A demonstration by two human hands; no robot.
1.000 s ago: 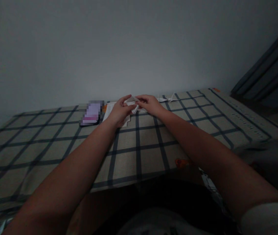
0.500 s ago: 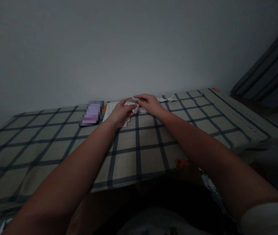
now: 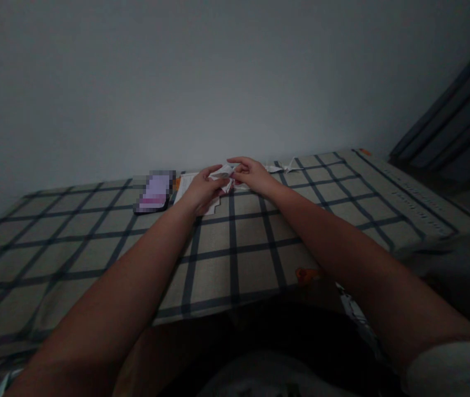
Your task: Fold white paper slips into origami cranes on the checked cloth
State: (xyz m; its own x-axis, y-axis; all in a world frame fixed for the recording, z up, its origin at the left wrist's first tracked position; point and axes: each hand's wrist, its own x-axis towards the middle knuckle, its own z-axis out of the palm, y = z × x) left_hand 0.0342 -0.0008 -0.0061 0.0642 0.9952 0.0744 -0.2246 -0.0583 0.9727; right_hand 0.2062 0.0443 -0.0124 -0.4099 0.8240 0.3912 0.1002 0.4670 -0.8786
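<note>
A small folded white paper is held between both hands above the checked cloth. My left hand pinches it from the left with thumb and fingers. From the right, my right hand grips its other side between thumb and bent fingers, the index finger stretched over the top. Fingers hide part of the folds. Beneath and beside my left hand lie white paper sheets. Just beyond my right hand sits a folded white paper crane, with another folded white piece beside it.
A phone with a blurred lit screen lies left of the papers. The checked tablecloth covers the table, which meets a plain wall at the back. A dark curtain hangs at the right.
My right index finger has lifted and straightened. The folded paper has turned, showing more of its white surface between the hands. The arms have hardly moved.
</note>
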